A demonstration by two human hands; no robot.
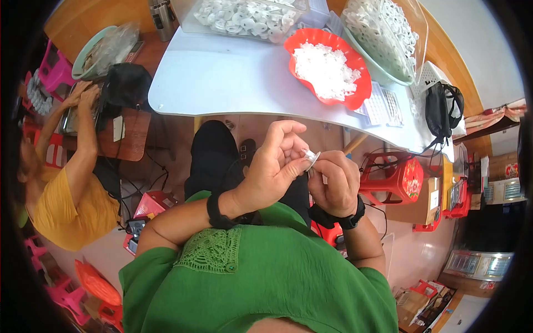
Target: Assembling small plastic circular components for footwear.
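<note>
Above my lap, just off the table's near edge, my two hands meet at a small white plastic part (313, 160) with a round, disc-like rim. My left hand (272, 161) pinches one side of it between thumb and fingers, the index finger raised and curled. From the other side, my right hand (336, 182) grips its rim with thumb and bent fingers. The fingertips partly hide the piece, so its full shape cannot be made out. A red scalloped dish (362, 71) on the table ahead holds a heap of small translucent white pieces (326, 69).
On the pale blue table (222, 83) stand a clear bin (189, 22) of white plastic parts and a pale green basin (383, 72) under a bag of similar parts. Flat trays (377, 105) lie by the dish. Red stool (391, 180) at right; a yellow-shirted person (78, 205) works at left.
</note>
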